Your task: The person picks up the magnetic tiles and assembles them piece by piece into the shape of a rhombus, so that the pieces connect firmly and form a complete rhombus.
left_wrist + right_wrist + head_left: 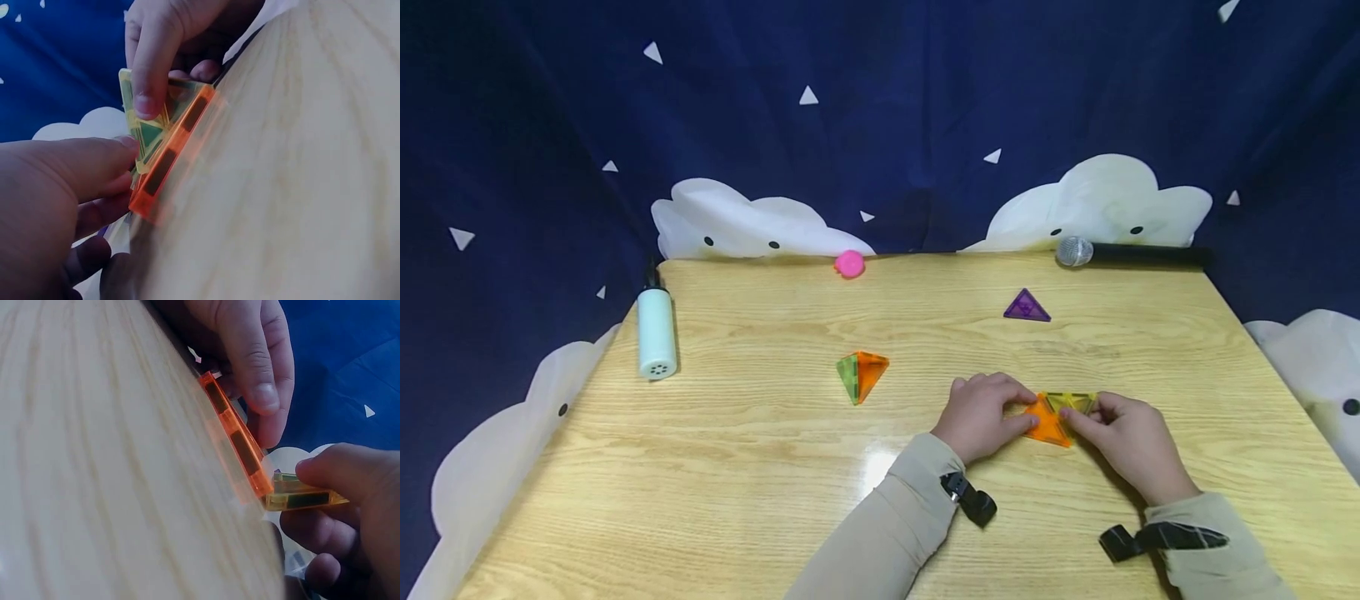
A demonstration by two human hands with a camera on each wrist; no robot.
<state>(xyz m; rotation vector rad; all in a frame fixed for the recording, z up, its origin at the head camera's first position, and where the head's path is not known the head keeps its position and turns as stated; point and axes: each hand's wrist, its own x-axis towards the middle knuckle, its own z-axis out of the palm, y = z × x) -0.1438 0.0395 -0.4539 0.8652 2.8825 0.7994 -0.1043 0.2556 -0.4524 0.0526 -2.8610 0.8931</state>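
Observation:
An orange magnetic triangle tile (pixel 1047 425) rests on the wooden table, its left side between the thumb and fingers of my left hand (pixel 981 417). With thumb and fingers, my right hand (pixel 1131 437) pinches a yellow triangle tile (pixel 1078 402). In the right wrist view the yellow tile (pixel 303 499) is slightly raised, its near end against a corner of the orange tile (pixel 237 440). The left wrist view shows the right thumb on top of the yellow tile (pixel 150 134). Fingers partly cover both tiles.
A joined green and orange tile piece (pixel 862 377) lies left of the hands. A purple triangle tile (pixel 1027 307) lies farther back. Along the back edge are a pink round object (pixel 850 264) and a microphone (pixel 1075 251). A pale blue pump-like cylinder (pixel 657 333) lies at left.

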